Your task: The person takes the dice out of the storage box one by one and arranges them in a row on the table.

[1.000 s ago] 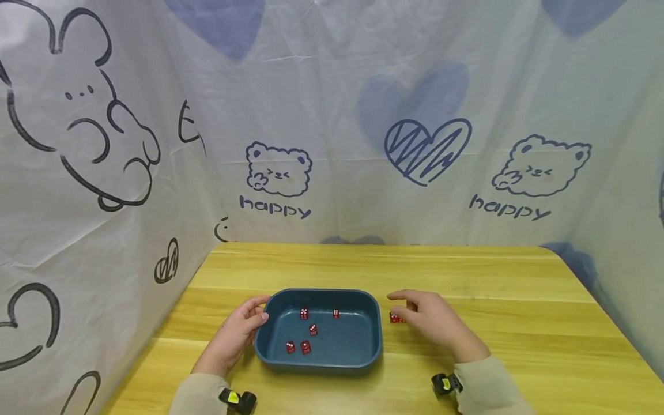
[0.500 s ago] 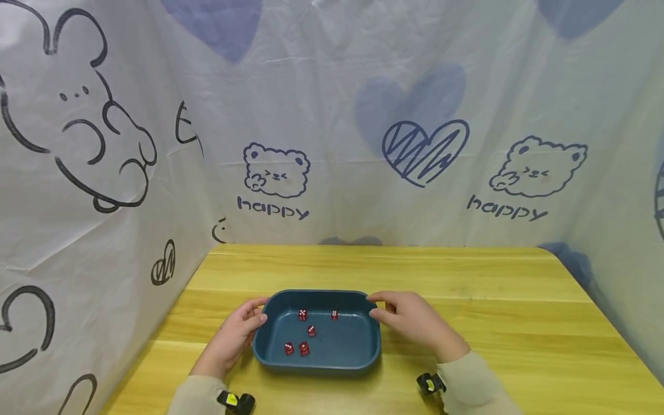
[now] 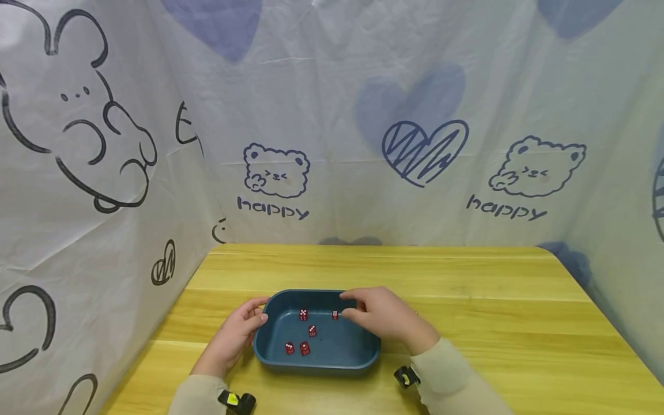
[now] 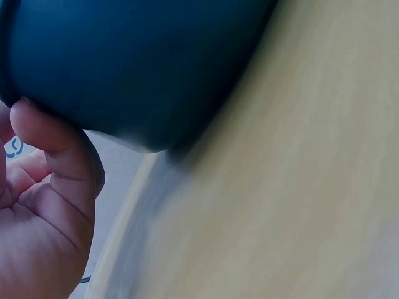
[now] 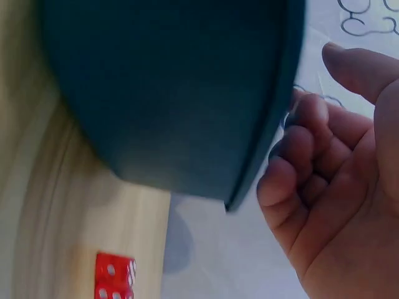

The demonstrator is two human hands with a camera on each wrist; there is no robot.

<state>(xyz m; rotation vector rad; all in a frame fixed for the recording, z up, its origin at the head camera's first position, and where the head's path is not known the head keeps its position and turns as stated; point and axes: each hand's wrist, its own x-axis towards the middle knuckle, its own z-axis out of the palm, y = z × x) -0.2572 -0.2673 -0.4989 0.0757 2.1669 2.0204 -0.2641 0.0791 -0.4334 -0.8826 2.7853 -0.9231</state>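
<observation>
A dark teal rectangular tray (image 3: 332,369) sits on the wooden table with several red dice in it. My left hand (image 3: 241,331) grips its left rim, thumb at the edge and fingers along the outer wall; the left wrist view shows the thumb (image 4: 59,146) against the tray's side. Over the tray's right end is my right hand (image 3: 386,317), thumb and index finger apart, the other fingers curled in loosely. Its fingertips are close to a die (image 3: 335,315) by the far wall. Other dice (image 3: 304,348) lie further left and nearer. Nothing shows between the right hand's fingers.
Red dice (image 5: 114,274) rest on the table outside the tray's right end, mostly hidden behind the right hand in the head view. The table (image 3: 508,323) stretches right of the tray. A printed white cloth (image 3: 332,115) hangs behind and along the sides.
My right hand has moved left, from beside the red dice on the table, across the tray's right rim and over its inside. My left hand keeps its grip on the tray.
</observation>
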